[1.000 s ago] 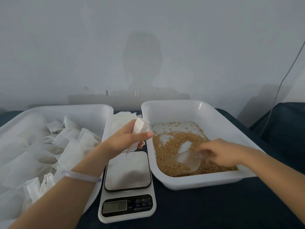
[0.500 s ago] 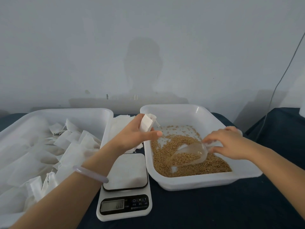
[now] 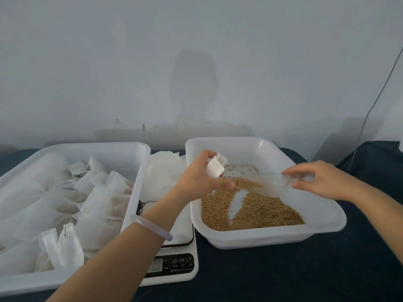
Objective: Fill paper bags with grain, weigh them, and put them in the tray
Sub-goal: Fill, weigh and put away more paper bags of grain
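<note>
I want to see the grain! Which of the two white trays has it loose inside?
The right-hand tray, beside the scale: loose brown grain covers its floor. The left tray holds white paper bags instead.

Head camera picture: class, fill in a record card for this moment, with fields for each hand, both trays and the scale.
left hand: pinches a small paper bag above the grain tray
right hand: holds a clear scoop by its handle, mouth toward the bag
grain tray: floor partly covered with grain, with a bare streak in the middle
left tray: holds many filled bags
scale: between the trays, partly hidden by the left forearm; display unreadable
</note>
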`<state>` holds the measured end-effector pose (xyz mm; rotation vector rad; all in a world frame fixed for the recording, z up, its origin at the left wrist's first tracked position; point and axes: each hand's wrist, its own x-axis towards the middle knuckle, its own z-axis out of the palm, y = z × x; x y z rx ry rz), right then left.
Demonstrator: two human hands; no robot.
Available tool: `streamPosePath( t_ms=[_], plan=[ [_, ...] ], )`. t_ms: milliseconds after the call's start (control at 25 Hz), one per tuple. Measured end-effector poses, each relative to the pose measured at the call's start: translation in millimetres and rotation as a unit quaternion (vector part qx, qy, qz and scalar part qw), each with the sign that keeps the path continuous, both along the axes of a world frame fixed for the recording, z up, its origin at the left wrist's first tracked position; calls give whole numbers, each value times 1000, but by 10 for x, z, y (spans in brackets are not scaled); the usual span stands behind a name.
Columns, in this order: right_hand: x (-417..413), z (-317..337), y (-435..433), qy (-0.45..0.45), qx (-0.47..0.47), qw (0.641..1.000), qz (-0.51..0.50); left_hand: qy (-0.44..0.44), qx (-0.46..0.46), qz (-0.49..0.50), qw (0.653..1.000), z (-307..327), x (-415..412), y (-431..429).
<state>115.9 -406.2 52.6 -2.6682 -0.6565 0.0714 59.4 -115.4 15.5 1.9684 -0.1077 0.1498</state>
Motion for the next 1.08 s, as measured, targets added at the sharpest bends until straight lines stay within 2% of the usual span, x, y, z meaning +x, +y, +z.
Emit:
streamPosePath(
  t_ms=[120,200,320,520,640,800,1080],
  plan=[
    [-16,258,-61,-7,54,999,-2,36,64,21,997,-146,89,-113],
    [8,406,-38,-27,55,998,1,37,117,27,992,-218,129,-158],
    [61,563,72,-67,1,998,6,20,161,31,986,-243,149,-177],
    [97,639,309,-125,-72,989,35,23,148,23,989,-239,123,-174],
    [109,640,406,-140,-102,984,46,18,169,26,985,-258,114,-196],
    [103,644,491,-171,-169,970,49,13,241,32,970,-309,122,-272],
    [80,733,661,-236,-234,940,74,-1,255,50,966,-324,123,-284]
  ],
)
